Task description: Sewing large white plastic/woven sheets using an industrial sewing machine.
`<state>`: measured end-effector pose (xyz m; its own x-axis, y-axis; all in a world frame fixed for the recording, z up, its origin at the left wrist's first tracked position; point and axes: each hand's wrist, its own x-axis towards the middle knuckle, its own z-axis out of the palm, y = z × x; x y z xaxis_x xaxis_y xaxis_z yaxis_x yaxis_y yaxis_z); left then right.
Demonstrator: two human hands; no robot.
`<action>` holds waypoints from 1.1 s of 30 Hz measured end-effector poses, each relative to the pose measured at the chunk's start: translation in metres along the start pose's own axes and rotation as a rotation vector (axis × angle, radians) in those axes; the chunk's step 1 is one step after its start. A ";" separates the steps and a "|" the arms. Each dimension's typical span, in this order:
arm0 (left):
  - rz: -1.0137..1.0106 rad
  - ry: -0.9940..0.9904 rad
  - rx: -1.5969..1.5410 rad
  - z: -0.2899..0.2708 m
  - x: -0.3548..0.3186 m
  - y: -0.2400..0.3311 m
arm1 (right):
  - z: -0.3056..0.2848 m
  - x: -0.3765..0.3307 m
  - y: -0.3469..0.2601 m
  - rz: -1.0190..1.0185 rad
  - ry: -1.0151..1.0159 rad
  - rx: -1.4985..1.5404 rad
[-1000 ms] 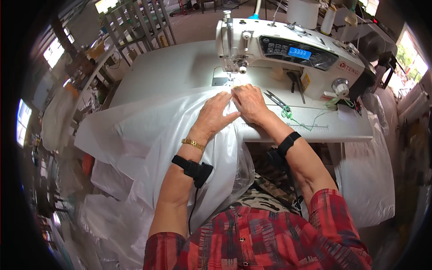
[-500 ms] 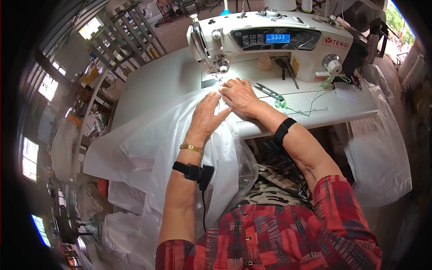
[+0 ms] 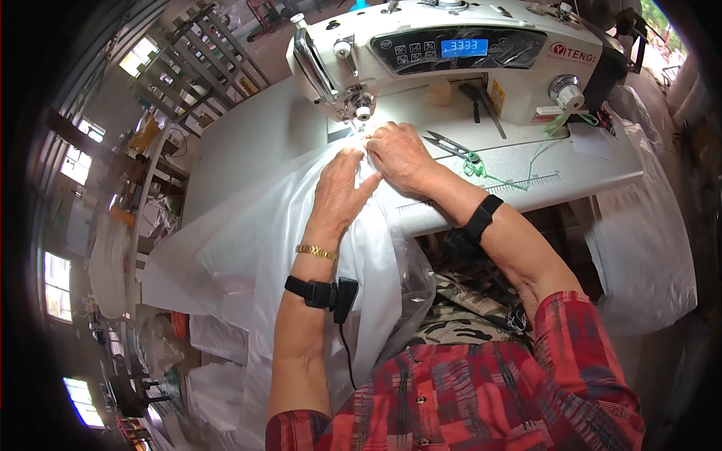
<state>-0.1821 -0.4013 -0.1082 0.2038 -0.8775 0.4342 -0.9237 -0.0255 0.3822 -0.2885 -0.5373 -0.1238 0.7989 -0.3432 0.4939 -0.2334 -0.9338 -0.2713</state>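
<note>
A white woven-plastic sheet hangs in folds over the near edge of the sewing table and runs up under the needle area of a white sewing machine. On top of its folds lies my left hand, fingers stretched forward and thumb apart. My right hand, fingers bent, closes on the sheet's edge just beside the presser foot. The fingertips of both hands are close together in the lamp's light. The right fingers partly hide the sheet's edge and the foot.
Thread snips with a tangle of green thread lie right of my right hand. A dark-handled tool rests under the machine arm. White plastic sheeting hangs off the table's right end. A grey rack stands behind at the left.
The whole view has shifted a little, so the machine sits higher and further left. Both hands stay at the presser foot, in nearly the same pose on the sheet.
</note>
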 end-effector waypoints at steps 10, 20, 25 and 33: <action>-0.029 0.015 0.031 0.003 0.012 -0.007 | 0.007 0.008 0.012 0.197 0.142 0.408; -0.024 0.040 0.039 0.011 0.017 -0.007 | 0.009 0.026 0.029 0.357 0.266 0.896; -0.041 0.015 0.051 0.010 0.016 -0.007 | 0.014 0.027 0.028 0.386 0.280 0.943; 0.040 -0.025 0.070 0.004 -0.008 0.001 | 0.015 0.025 0.033 0.400 0.255 0.985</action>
<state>-0.1857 -0.3961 -0.1144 0.1593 -0.8900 0.4273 -0.9515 -0.0230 0.3067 -0.2678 -0.5756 -0.1326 0.5993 -0.7208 0.3483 0.1860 -0.2978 -0.9363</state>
